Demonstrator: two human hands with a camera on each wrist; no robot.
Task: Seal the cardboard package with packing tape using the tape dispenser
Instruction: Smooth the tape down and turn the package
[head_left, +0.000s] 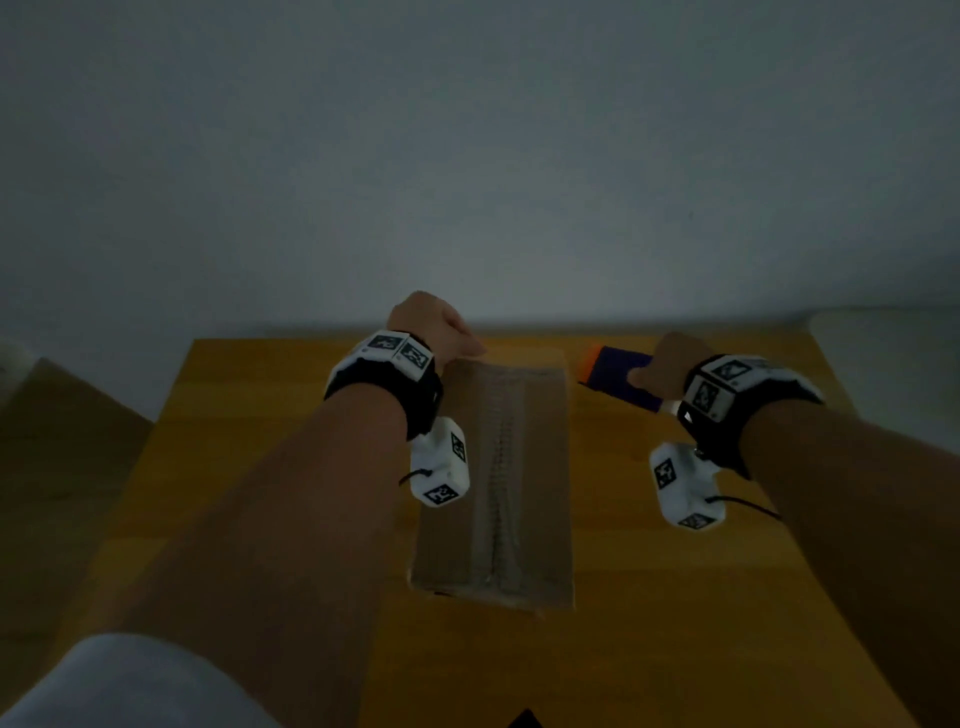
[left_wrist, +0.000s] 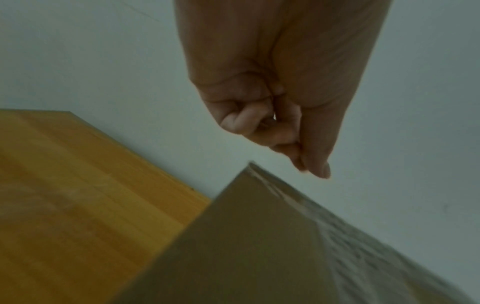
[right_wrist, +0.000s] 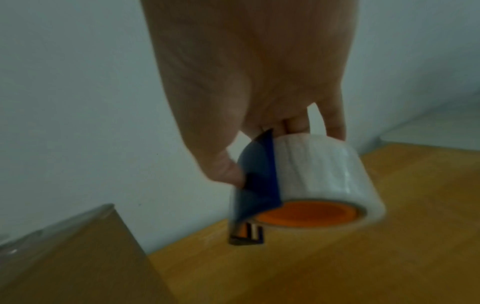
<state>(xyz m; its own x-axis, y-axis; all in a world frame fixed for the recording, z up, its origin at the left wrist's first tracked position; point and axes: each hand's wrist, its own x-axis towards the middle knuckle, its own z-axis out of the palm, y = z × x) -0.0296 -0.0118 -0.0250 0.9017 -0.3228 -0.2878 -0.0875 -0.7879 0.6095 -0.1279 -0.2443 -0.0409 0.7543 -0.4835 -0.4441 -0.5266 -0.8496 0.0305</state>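
Observation:
A long cardboard box (head_left: 498, 483) lies on the wooden table (head_left: 675, 623), with clear tape along its top seam. My left hand (head_left: 436, 332) hovers over the box's far left corner (left_wrist: 259, 226), fingers curled into a fist (left_wrist: 262, 121) that holds nothing. To the right of the box my right hand (head_left: 662, 371) grips the tape dispenser (head_left: 618, 374). In the right wrist view the thumb and fingers clasp its blue frame (right_wrist: 259, 179) and the clear tape roll (right_wrist: 319, 170) with an orange core. The dispenser sits just above or on the table.
A plain grey wall (head_left: 467, 156) stands right behind the table. A pale object (head_left: 883, 343) sits off the table's far right corner, and a brown surface (head_left: 62, 441) lies to the left. The near half of the table is bare wood.

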